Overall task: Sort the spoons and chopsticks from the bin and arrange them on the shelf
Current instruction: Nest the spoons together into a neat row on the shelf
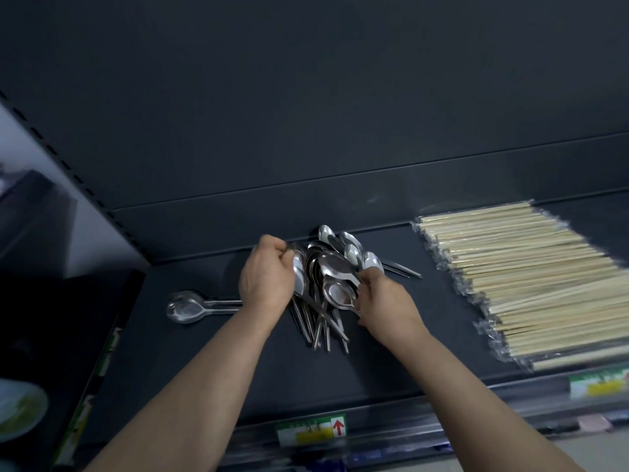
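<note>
Curling fingers round the spoons (327, 271) piled on the shelf (391, 338), the left hand (267, 275) and right hand (388, 306) grip them; wrapped chopsticks (517, 274) lie right of the spoons. The label (311, 431) below shows a red arrow; its writing is unreadable.

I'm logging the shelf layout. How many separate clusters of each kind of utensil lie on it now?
Spoon clusters: 2, the spoon pile gripped by the left hand and the right hand, and the loose spoons lying apart to its left.
Chopstick clusters: 1, the wrapped chopsticks.
Total: 3.
</note>
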